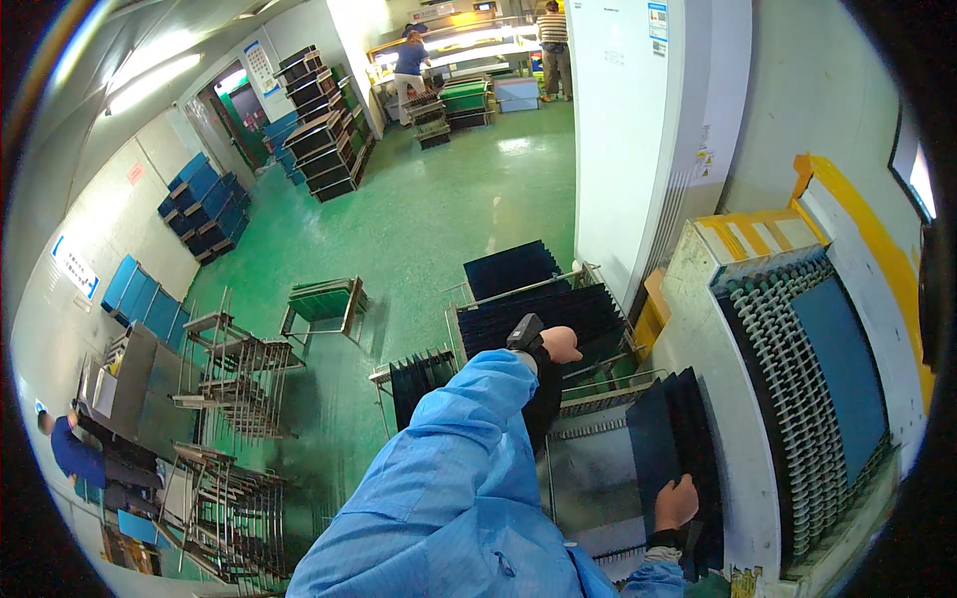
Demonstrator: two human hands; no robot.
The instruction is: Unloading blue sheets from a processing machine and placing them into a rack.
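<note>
My right hand (pixel 676 501) grips the lower edge of a dark blue panel (pixel 658 439), held upright with more dark panels (pixel 698 429) stacked just behind it, beside a roller conveyor (pixel 773 349). My left arm, in a light blue sleeve, reaches forward to a metal slotted rack (pixel 588 399) filled with dark panels (pixel 543 319). At the top edge of those panels is my left hand (pixel 560 345), curled, with a black device on the wrist; whether it grips a panel is hidden. Another blue panel (pixel 842 349) lies on the conveyor rollers.
A white column (pixel 623 130) stands behind the rack. Empty metal racks (pixel 234 374) and a green-loaded trolley (pixel 324 304) stand on the green floor to the left. Blue crates (pixel 204 204) and dark stacked trays (pixel 324 140) line the wall. One person crouches at lower left (pixel 75 448); others work far back.
</note>
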